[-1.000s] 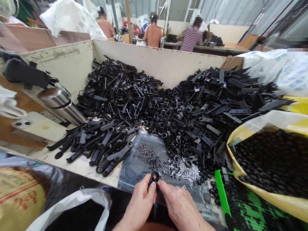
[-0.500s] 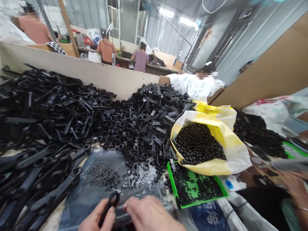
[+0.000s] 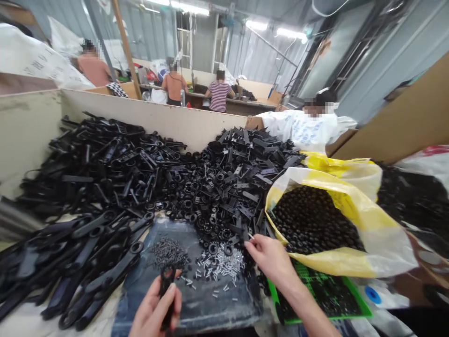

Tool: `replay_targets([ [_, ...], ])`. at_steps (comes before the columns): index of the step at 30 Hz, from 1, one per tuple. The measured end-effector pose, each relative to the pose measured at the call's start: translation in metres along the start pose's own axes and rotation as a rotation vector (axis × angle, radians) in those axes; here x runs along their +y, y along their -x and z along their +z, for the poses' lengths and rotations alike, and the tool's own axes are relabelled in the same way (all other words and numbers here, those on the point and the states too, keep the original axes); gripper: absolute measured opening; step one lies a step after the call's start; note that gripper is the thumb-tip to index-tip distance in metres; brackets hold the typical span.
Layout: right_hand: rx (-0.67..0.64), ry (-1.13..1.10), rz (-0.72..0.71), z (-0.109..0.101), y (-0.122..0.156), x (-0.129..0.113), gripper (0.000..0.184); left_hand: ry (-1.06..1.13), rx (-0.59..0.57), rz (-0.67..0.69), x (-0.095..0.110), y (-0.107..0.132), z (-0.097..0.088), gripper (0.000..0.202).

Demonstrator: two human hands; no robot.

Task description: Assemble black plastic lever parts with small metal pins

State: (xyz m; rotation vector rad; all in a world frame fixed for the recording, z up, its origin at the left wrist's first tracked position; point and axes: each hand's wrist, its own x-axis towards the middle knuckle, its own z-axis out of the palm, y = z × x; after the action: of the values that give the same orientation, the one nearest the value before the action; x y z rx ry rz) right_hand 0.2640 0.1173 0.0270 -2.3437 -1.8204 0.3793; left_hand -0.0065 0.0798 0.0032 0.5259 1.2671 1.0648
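Note:
My left hand (image 3: pixel 154 306), low in the middle, is closed around a black plastic handle (image 3: pixel 167 285) with a ring-shaped end, held upright over the dark blue mat (image 3: pixel 196 304). My right hand (image 3: pixel 268 257) reaches to the edge of the pile of flat black plastic pieces (image 3: pixel 245 173). Its thumb and forefinger are pinched, with a small pale tip showing between them; what it is, I cannot make out. Silver rivets (image 3: pixel 222 264) lie in a heap just left of that hand. Small dark screws (image 3: pixel 168 252) are heaped behind the left hand.
Long black handles (image 3: pixel 87 262) lie at the left, with a heap of black parts (image 3: pixel 115 159) behind. A yellow-and-white sack (image 3: pixel 382 248) of black beads stands at the right, by a green tray (image 3: pixel 366 309). Several people work beyond the low partition (image 3: pixel 203 119).
My right hand has moved from beside the left hand, away and rightward to the pile's edge. The left hand still holds the handle. The view has shifted leftward.

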Motion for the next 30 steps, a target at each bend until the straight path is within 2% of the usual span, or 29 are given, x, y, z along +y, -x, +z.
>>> replay_targets([
  [4, -0.049, -0.062, -0.054, -0.021, 0.013, 0.008, 0.037, 0.101, -0.064, -0.164, 0.006, 0.000, -0.005, 0.068],
  [6, -0.063, -0.063, -0.165, -0.026, 0.024, 0.001, 0.035, 0.084, -0.089, -0.196, 0.005, -0.002, -0.006, 0.067],
  [8, -0.127, 0.021, -0.383, -0.022, 0.036, -0.016, 0.031, 0.010, -0.118, -0.154, 0.002, -0.004, -0.006, 0.063],
  [12, -0.359, 0.283, -0.899, -0.007, 0.053, -0.061, 0.016, -0.262, -0.176, 0.007, 0.000, -0.001, -0.017, 0.049],
  [14, -0.401, 0.320, -1.036, -0.005, 0.053, -0.077, 0.013, -0.386, -0.269, 0.038, 0.002, 0.005, -0.025, 0.042],
  [15, -0.406, 0.293, -1.059, -0.006, 0.051, -0.082, 0.014, -0.428, -0.332, 0.049, 0.003, 0.009, -0.029, 0.040],
  [17, -0.399, 0.190, -1.035, -0.008, 0.045, -0.088, 0.018, -0.453, -0.443, 0.082, 0.003, 0.014, -0.031, 0.037],
  [19, -0.365, 0.043, -0.942, -0.006, 0.038, -0.091, 0.020, -0.407, -0.453, 0.057, 0.000, 0.015, -0.029, 0.037],
  [22, -0.303, -0.272, -0.701, 0.015, 0.037, -0.095, 0.020, -0.255, -0.352, -0.096, -0.008, 0.010, -0.016, 0.045],
  [24, -0.227, -0.531, -0.525, 0.034, 0.043, -0.095, 0.021, -0.113, -0.264, -0.146, -0.012, 0.005, -0.006, 0.049],
  [26, -0.073, -0.731, -0.366, 0.050, 0.050, -0.093, 0.022, 0.021, -0.159, -0.119, -0.012, 0.000, 0.003, 0.048],
  [28, 0.059, -0.870, -0.216, 0.060, 0.058, -0.089, 0.032, 0.096, -0.053, -0.076, -0.010, -0.004, 0.009, 0.047],
  [30, 0.030, -0.951, -0.128, 0.065, 0.064, -0.085, 0.040, 0.127, 0.002, -0.029, -0.008, -0.006, 0.013, 0.048],
])
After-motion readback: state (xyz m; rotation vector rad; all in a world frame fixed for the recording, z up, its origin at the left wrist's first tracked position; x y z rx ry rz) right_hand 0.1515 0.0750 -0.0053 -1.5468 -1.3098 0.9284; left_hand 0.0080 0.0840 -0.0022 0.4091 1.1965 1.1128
